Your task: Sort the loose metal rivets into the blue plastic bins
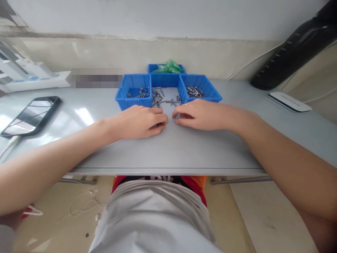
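My left hand rests on the grey table in front of the left blue bin, its fingers curled; what they hold, if anything, is hidden. Across a small gap, my right hand lies before the right blue bin, with its thumb and fingers apart and nothing visible between them. Loose metal rivets are scattered on the table between the two bins, just beyond my fingertips. A few similar pieces lie in the left bin, while a larger pile fills part of the right one.
Behind stands another blue bin with green plastic. A phone with a cable and a white power strip are at the left. On the right are a white device and a black cylinder.
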`<control>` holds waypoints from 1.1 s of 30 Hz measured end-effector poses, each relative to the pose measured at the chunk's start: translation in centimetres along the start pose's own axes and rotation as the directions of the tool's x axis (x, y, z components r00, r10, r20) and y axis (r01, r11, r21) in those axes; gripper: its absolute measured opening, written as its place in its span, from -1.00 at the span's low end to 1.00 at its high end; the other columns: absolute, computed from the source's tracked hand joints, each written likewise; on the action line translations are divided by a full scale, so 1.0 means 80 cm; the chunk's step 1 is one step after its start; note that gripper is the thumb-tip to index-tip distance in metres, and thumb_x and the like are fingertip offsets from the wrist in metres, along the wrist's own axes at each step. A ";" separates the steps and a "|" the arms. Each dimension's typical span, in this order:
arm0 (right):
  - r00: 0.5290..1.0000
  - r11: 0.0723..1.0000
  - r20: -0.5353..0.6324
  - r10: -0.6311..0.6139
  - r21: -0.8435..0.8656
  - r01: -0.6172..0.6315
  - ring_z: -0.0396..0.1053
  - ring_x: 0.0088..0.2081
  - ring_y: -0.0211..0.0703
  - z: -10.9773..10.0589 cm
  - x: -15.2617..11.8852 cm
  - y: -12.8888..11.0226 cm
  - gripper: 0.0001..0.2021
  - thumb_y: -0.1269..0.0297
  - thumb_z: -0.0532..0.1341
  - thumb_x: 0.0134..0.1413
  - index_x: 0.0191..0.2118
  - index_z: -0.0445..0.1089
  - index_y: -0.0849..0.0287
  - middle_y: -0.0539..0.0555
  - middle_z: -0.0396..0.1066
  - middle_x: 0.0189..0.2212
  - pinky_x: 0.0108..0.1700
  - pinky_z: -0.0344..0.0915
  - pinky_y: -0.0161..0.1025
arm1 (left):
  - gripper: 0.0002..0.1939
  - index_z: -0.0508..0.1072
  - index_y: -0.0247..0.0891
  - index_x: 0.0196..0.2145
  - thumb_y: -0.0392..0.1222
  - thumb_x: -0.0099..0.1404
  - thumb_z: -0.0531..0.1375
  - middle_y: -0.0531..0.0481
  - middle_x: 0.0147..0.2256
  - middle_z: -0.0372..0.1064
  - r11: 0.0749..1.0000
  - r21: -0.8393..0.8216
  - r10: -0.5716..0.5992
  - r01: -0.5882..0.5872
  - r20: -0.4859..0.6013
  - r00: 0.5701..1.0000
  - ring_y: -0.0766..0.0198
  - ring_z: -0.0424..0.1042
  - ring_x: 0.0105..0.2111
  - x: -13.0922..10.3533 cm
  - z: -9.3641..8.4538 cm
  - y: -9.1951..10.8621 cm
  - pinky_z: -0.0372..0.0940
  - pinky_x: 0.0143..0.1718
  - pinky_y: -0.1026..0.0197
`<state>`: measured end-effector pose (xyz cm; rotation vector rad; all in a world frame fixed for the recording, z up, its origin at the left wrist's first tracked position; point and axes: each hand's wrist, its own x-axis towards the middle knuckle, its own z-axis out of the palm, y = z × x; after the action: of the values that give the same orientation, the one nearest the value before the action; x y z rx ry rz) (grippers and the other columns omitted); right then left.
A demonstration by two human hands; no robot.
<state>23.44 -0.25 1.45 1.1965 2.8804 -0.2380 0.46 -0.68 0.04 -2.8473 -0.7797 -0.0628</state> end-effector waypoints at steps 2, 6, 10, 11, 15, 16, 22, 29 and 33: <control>1.000 1.000 0.002 0.004 -0.004 -0.004 0.32 -0.36 -0.16 0.000 0.000 0.000 -0.75 0.18 0.02 0.15 -0.17 0.39 0.08 0.04 0.44 -0.33 -0.38 0.05 -0.27 | -0.72 0.42 -0.17 -0.14 -0.11 0.36 -0.04 -0.01 -0.23 0.39 1.000 -0.002 -0.010 0.010 0.008 1.000 0.32 0.39 -0.42 0.000 0.000 0.000 0.13 -0.48 0.29; 1.000 1.000 0.008 0.020 -0.007 -0.020 0.31 -0.38 -0.17 0.001 0.001 0.002 -0.76 0.18 0.02 0.16 -0.19 0.39 0.07 0.03 0.44 -0.36 -0.40 0.03 -0.27 | -0.71 0.42 -0.19 -0.14 -0.11 0.36 -0.04 -0.02 -0.23 0.40 1.000 -0.013 -0.026 0.026 0.027 0.999 0.33 0.39 -0.41 0.000 -0.001 0.001 0.14 -0.48 0.31; 1.000 1.000 0.006 0.016 0.004 -0.016 0.31 -0.38 -0.17 0.002 0.001 0.003 -0.77 0.18 0.03 0.16 -0.20 0.39 0.07 0.03 0.45 -0.35 -0.40 0.03 -0.27 | -0.72 0.42 -0.18 -0.13 -0.11 0.36 -0.03 -0.02 -0.21 0.40 1.000 -0.016 -0.024 0.024 0.024 0.999 0.32 0.39 -0.40 0.000 -0.001 0.001 0.15 -0.46 0.31; 1.000 1.000 0.009 0.017 0.004 -0.017 0.31 -0.38 -0.17 0.002 0.001 0.003 -0.77 0.18 0.03 0.16 -0.20 0.39 0.07 0.03 0.45 -0.35 -0.40 0.03 -0.27 | -0.72 0.42 -0.18 -0.13 -0.11 0.36 -0.03 -0.02 -0.21 0.40 1.000 -0.015 -0.024 0.025 0.023 0.999 0.32 0.39 -0.40 0.000 0.000 0.001 0.15 -0.46 0.31; 1.000 1.000 0.010 0.018 -0.003 -0.018 0.32 -0.39 -0.18 0.001 0.001 0.001 -0.77 0.19 0.03 0.15 -0.20 0.39 0.07 0.03 0.44 -0.36 -0.41 0.03 -0.27 | -0.73 0.42 -0.17 -0.13 -0.11 0.36 -0.03 -0.02 -0.21 0.41 1.000 -0.013 -0.025 0.025 0.022 0.999 0.32 0.39 -0.41 0.000 -0.001 0.001 0.14 -0.46 0.30; 1.000 1.000 0.008 0.016 -0.004 -0.016 0.31 -0.39 -0.18 0.001 0.001 0.001 -0.77 0.19 0.03 0.15 -0.21 0.39 0.07 0.02 0.44 -0.37 -0.42 0.03 -0.27 | -0.73 0.42 -0.17 -0.14 -0.11 0.36 -0.03 -0.01 -0.21 0.40 1.000 -0.012 -0.023 0.024 0.023 0.999 0.32 0.39 -0.42 0.000 -0.001 0.001 0.14 -0.46 0.30; 1.000 1.000 0.007 0.009 0.003 -0.010 0.32 -0.38 -0.16 0.000 0.000 0.001 -0.77 0.19 0.03 0.14 -0.20 0.39 0.06 0.02 0.45 -0.36 -0.39 0.04 -0.26 | -0.72 0.42 -0.19 -0.14 -0.10 0.36 -0.03 -0.03 -0.22 0.40 0.999 -0.016 -0.026 0.027 0.035 0.999 0.32 0.39 -0.41 0.001 -0.002 0.001 0.16 -0.44 0.31; 1.000 1.000 -0.005 0.000 -0.006 0.000 0.31 -0.39 -0.18 0.002 0.000 0.002 -0.78 0.20 0.02 0.15 -0.22 0.38 0.07 0.02 0.45 -0.36 -0.41 0.03 -0.27 | -0.73 0.42 -0.19 -0.16 -0.12 0.36 -0.03 -0.02 -0.23 0.40 1.000 -0.022 -0.013 0.014 0.013 1.000 0.34 0.38 -0.42 0.000 0.000 0.000 0.14 -0.46 0.31; 1.000 1.000 -0.013 -0.012 -0.007 0.012 0.32 -0.38 -0.18 0.002 0.000 0.004 -0.77 0.20 0.02 0.14 -0.21 0.38 0.07 0.01 0.45 -0.35 -0.40 0.04 -0.27 | -0.72 0.42 -0.19 -0.15 -0.11 0.36 -0.04 -0.01 -0.24 0.39 1.000 -0.008 -0.011 0.011 0.009 1.000 0.34 0.38 -0.43 0.000 0.000 0.000 0.15 -0.45 0.30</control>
<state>23.67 -0.09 1.24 1.1846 2.8982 -0.2204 0.47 -0.66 0.01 -2.8526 -0.7987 -0.0545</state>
